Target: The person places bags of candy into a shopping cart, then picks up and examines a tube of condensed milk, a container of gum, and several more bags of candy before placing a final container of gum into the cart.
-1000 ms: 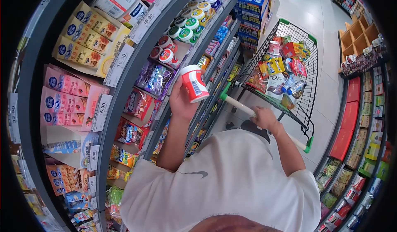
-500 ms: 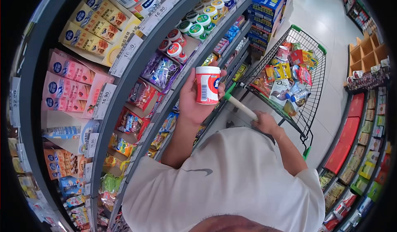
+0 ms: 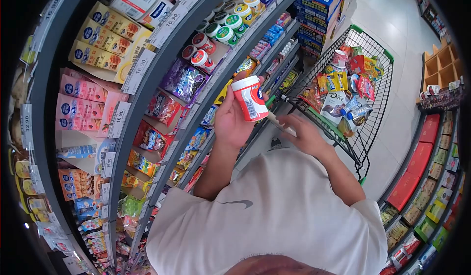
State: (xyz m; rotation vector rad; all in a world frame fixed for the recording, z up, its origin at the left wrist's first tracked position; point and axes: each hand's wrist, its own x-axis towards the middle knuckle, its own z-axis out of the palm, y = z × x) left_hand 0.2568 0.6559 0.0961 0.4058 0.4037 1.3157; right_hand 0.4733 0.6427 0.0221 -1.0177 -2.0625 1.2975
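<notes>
My left hand [image 3: 231, 119] is wrapped round a small red tub [image 3: 253, 101] with a white lid, a white panel and a barcode. The tub tilts, its lid end leaning to the left. My right hand [image 3: 308, 137] hovers by the pale handle [image 3: 278, 121] of the shopping cart, fingers stretched and apart, with nothing in it. Beyond the handle stands the wire cart [image 3: 377, 113], holding several bagged snacks, a Dove bag [image 3: 334, 104] and blue-capped items. Similar red tubs [image 3: 202, 59] stand on the shelf to my left.
Along the left run dark shelves with price tags [image 3: 120, 119], pink packets [image 3: 81, 109], cream packets [image 3: 100, 38] and rows of coloured tubs [image 3: 235, 24]. Blue boxes [image 3: 316, 17] are stacked ahead. More shelves with red boxes [image 3: 406, 174] line the right side of the aisle.
My right hand has let go of the cart handle and moved slightly left, its fingers opening out. The tub in my left hand has gone from upright to tilted.
</notes>
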